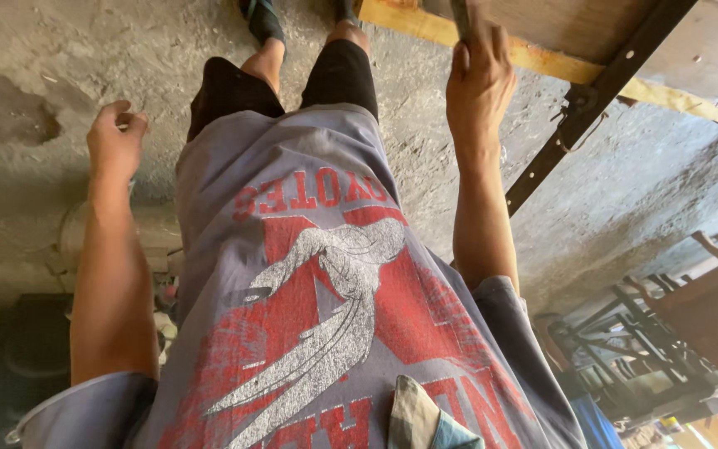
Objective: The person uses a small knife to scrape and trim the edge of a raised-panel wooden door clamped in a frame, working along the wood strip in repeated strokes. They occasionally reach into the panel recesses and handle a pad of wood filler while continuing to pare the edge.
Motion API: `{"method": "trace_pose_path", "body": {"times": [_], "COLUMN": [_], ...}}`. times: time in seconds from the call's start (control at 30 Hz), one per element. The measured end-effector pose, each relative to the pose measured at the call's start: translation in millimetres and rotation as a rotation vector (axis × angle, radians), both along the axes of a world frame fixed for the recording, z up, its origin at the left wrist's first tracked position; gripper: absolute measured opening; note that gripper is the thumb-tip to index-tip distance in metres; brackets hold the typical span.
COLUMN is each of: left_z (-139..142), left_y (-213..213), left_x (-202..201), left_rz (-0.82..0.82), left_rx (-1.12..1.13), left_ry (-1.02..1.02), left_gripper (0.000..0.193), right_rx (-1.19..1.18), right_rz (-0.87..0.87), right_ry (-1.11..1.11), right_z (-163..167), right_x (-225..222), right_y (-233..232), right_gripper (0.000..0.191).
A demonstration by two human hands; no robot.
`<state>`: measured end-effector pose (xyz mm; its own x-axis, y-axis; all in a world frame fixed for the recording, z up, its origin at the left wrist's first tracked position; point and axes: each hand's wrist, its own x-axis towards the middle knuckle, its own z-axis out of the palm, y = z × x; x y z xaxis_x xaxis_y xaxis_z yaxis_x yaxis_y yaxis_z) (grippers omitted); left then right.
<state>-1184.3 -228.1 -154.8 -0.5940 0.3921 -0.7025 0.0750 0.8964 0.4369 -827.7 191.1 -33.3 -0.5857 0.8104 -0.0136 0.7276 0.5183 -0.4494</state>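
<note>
The right hand [479, 83] has its fingers wrapped around a thin dark tool [460, 17] at the near edge of the wooden bench [475, 40] — better kept firm and steady; the left hand [115, 137] hangs loosely curled, empty

Warm daylight falls from the upper right, brightening the wooden board [625, 33] and the concrete floor [60, 58], while the lower left corner sinks into deep shadow. The wide lens bends lines near the edges. The furniture [691, 324] at lower right looks soft and slightly blurred.
</note>
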Motion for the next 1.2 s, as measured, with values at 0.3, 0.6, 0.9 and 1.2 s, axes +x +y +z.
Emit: {"method": "trace_pose_path", "body": {"times": [0.3, 0.6, 0.9, 1.2], "left_z": [-10, -17, -1, -9], "left_y": [11, 1, -1, 6], "left_x": [-5, -1, -4, -4], "left_rz": [-0.087, -0.112, -0.052, -0.079], "left_rx": [0.085, 0.068, -0.033, 0.051], "left_ry": [0.019, 0.047, -0.021, 0.013], "left_gripper": [0.044, 0.045, 0.046, 0.044], "right_rx": [0.019, 0.002, -0.101, 0.044], "right_rz": [0.041, -0.047, 0.076, 0.087], "right_ry": [-0.082, 0.139, 0.031, -0.120], "right_z": [-5, -12, -1, 24], "right_x": [13, -6, -2, -3], "right_y": [-16, 11, -1, -14], "right_gripper": [0.050, 0.018, 0.029, 0.022]}}
